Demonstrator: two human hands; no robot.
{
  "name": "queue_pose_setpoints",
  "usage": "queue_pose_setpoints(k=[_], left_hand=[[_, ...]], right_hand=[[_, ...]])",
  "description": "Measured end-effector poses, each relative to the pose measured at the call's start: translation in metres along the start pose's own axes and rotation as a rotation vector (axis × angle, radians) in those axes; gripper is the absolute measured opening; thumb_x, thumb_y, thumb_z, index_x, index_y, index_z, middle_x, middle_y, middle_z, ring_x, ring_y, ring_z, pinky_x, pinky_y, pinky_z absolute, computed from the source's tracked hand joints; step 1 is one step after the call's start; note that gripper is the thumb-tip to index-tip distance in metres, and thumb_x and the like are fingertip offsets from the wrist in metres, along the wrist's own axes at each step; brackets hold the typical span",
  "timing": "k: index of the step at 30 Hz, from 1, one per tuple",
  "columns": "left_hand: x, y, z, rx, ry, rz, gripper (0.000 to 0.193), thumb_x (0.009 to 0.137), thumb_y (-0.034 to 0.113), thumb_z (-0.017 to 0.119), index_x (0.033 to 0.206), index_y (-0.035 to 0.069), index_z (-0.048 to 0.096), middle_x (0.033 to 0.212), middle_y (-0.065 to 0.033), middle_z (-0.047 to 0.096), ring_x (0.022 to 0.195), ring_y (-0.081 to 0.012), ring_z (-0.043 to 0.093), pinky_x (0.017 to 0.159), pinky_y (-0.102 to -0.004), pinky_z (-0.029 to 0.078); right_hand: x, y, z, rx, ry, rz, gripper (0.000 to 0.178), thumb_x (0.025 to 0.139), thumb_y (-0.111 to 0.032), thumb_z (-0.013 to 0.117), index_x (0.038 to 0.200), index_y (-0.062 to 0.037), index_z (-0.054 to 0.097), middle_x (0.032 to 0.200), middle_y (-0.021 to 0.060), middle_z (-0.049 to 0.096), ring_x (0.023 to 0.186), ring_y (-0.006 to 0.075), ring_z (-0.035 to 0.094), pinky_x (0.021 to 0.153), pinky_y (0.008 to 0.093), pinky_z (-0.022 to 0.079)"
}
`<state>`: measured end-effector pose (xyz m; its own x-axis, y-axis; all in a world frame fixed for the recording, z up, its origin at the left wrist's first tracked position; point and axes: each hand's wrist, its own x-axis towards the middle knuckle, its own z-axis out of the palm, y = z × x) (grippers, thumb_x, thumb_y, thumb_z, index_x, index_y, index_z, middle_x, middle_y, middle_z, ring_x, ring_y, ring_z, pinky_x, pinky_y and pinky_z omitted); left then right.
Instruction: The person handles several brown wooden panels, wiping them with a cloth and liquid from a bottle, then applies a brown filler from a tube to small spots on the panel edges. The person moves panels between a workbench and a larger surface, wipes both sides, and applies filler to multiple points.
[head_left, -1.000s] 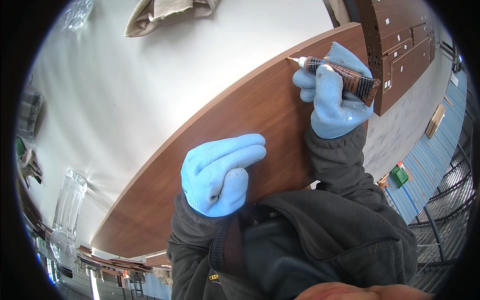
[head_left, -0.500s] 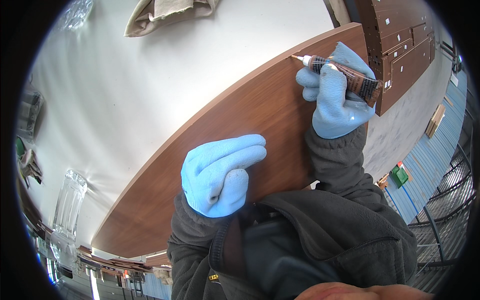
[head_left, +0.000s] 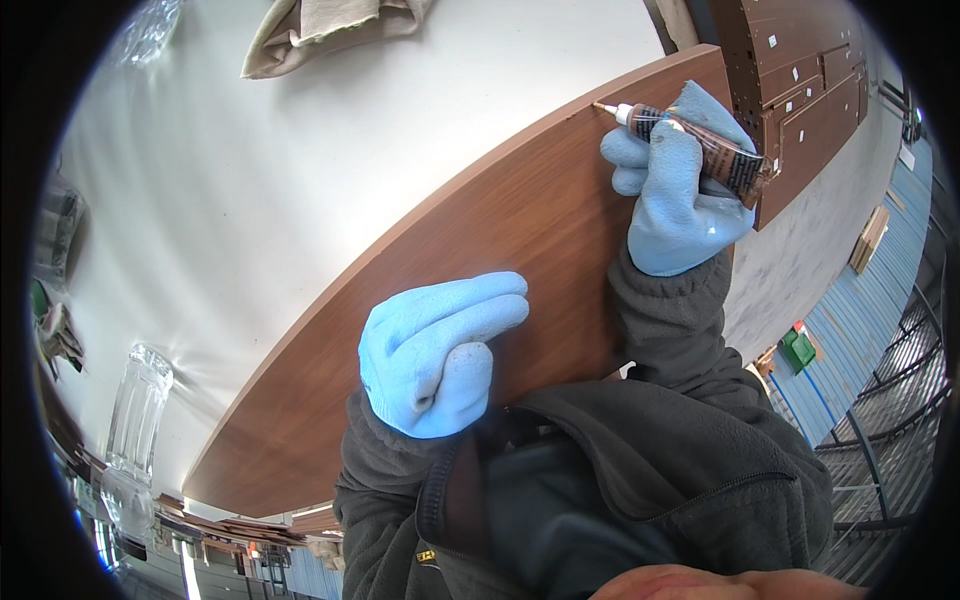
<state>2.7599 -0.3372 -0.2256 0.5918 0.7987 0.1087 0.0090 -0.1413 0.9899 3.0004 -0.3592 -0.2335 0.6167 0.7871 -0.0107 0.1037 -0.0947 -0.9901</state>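
Note:
My right hand [head_left: 672,205], in a light blue glove, is wrapped round a squeeze tube [head_left: 735,162] of brown paste with a dark label and a white nozzle. The nozzle's brown-stained tip points left, at the curved far edge of a brown wood-grain panel [head_left: 520,215]; whether it touches is hard to tell. A small dark spot shows on that edge just left of the tip. My left hand [head_left: 432,355], gloved alike, hovers above the panel's near part. Its fingers are stretched out side by side, the thumb is bent below them, and nothing shows in it.
The panel lies on a white table [head_left: 280,190]. A beige cloth [head_left: 325,35] rests at the far side. Clear plastic wrap [head_left: 138,420] lies at the left. Stacked brown furniture panels [head_left: 800,110] stand at the far right, close to my right hand.
My right hand has shifted slightly to the right and the tube's tip has slid up and right along the panel's edge. My left hand has barely moved.

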Motion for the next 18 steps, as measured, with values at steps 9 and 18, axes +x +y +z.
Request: queue_pose_setpoints(k=[9,18], left_hand=[[-0.0009,0.0000,0.0001,-0.011,0.006,-0.009,0.024,0.091,0.000,0.060,0.108,-0.007,0.075,0.111,-0.0218,0.077,0.088,-0.0282,0.077,0.077,-0.0349,0.062],[0.0005,0.0005,0.0001,-0.007,0.011,-0.021,0.023,0.091,0.001,0.062,0.108,-0.006,0.075,0.109,-0.0210,0.077,0.087,-0.0302,0.077,0.075,-0.0359,0.062]], right_hand=[[0.0025,0.0069,-0.0055,0.168,-0.029,-0.011,0.031,0.099,-0.003,0.070,0.127,0.0078,0.062,0.099,0.0222,0.074,0.074,0.0191,0.073,0.055,0.0253,0.062],[0.0020,0.0018,-0.0009,0.113,-0.006,0.011,0.031,0.100,-0.001,0.067,0.130,0.0029,0.060,0.100,0.0234,0.074,0.075,0.0211,0.072,0.053,0.0254,0.059]])
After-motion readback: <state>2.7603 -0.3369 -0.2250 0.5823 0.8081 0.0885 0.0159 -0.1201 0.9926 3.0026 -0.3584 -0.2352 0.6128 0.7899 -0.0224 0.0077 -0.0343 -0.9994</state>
